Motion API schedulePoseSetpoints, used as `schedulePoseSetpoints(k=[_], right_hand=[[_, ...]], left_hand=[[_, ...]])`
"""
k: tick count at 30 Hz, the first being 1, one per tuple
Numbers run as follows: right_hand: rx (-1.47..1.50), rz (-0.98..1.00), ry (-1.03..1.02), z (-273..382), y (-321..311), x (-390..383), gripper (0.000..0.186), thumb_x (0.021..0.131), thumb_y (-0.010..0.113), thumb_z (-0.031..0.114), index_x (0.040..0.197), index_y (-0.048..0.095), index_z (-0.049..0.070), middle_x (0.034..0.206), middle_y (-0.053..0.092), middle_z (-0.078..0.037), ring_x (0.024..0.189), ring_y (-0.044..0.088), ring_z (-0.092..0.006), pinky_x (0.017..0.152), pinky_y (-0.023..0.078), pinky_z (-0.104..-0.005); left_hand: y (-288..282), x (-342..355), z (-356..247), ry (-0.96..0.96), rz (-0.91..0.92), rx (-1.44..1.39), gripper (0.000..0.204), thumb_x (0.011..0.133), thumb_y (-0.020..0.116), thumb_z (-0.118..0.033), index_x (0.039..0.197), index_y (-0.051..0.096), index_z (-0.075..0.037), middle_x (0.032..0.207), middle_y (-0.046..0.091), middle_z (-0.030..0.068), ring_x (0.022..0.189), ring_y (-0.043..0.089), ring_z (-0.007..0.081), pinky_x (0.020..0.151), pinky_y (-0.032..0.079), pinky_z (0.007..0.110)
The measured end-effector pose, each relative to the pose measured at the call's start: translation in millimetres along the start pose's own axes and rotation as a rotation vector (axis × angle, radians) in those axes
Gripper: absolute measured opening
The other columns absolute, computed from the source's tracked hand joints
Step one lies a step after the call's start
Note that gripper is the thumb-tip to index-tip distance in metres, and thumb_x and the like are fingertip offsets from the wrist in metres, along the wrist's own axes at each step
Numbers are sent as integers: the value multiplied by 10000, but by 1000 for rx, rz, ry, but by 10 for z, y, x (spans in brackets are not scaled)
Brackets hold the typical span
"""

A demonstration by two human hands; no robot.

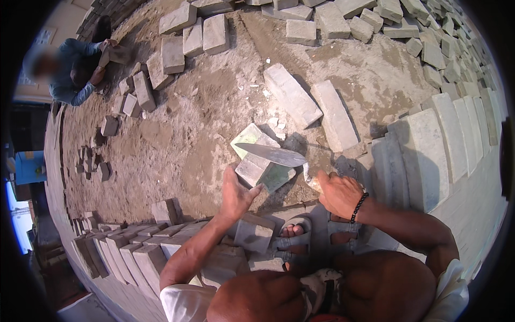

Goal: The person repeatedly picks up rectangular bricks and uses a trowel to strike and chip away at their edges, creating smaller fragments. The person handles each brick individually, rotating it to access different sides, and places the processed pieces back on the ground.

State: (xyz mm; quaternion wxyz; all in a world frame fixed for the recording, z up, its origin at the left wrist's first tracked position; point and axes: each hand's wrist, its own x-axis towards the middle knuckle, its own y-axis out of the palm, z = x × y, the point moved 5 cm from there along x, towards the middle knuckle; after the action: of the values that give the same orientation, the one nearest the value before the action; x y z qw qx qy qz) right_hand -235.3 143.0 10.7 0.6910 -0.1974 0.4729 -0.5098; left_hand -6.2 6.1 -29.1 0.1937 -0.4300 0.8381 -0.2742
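My left hand (236, 194) grips a grey block (253, 169) low over the dirt, thumb on one side and fingers on the other. In my right hand (340, 194) is a brick trowel (276, 155), held by its handle. The trowel's pointed blade lies across the block or just above it; which one I cannot tell. A pale green piece (274, 179) shows beneath the block, and a lighter yellow-green edge (239, 140) sticks out past the blade. Small white chips (273, 121) are scattered on the ground beyond.
Two long blocks (333, 115) lie ahead. Stacked blocks (424, 155) stand at my right, and a row of them (129, 252) at my left. A heap of blocks (429, 32) fills the far right. Far left, another person (75, 67) holds a block (116, 54).
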Motion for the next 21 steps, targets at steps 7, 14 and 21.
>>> schedulePoseSetpoints(k=[7,14,21], right_hand=[[88,-29,149,-159,-181,-9,385,819,598,164,1085,463,-79,846,648,-314,859,638,-489,822,497,-545],[168,63,155,-257,79,-94,397,823,607,193,1079,459,-72,804,638,-317,844,634,-488,804,499,-541],[284,74,162,-247,128,-62,442,864,607,245,1150,458,-57,832,641,-318,864,631,-487,799,492,-536]], left_hand=[[-86,-162,273,-134,62,76,818,679,831,-91,1321,353,76,1171,510,271,1093,527,434,958,438,471],[-95,-123,329,-149,177,372,728,690,833,-209,1210,406,69,1070,531,264,1005,538,435,849,439,517],[-118,181,278,-442,186,-77,666,739,804,-237,1233,468,57,1142,582,244,1062,583,360,905,459,485]])
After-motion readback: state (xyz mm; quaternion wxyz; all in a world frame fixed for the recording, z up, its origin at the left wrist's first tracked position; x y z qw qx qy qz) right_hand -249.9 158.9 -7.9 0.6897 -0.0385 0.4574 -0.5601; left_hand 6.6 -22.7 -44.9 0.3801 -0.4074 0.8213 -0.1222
